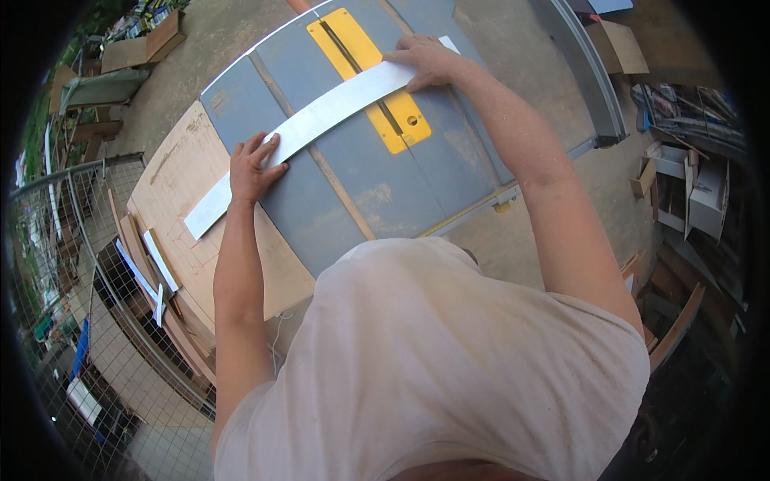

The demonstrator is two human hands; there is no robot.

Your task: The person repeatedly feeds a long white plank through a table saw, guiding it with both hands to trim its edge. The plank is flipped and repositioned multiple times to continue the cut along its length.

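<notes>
A long white board lies slantwise across the grey top of a table saw, over its yellow slotted insert. My left hand grips the board left of the middle, thumb at the near edge and fingers over the top. Close to the board's right end, my right hand holds it with the fingers over its far side and the thumb at the near side. Part of the insert's slot is hidden under the board, and I cannot make out a blade.
A plywood panel adjoins the saw table on the left, and the board's left end reaches over it. A metal rail runs along the right. Wire mesh fencing and wood offcuts are at the left; cabinet parts stand at the right.
</notes>
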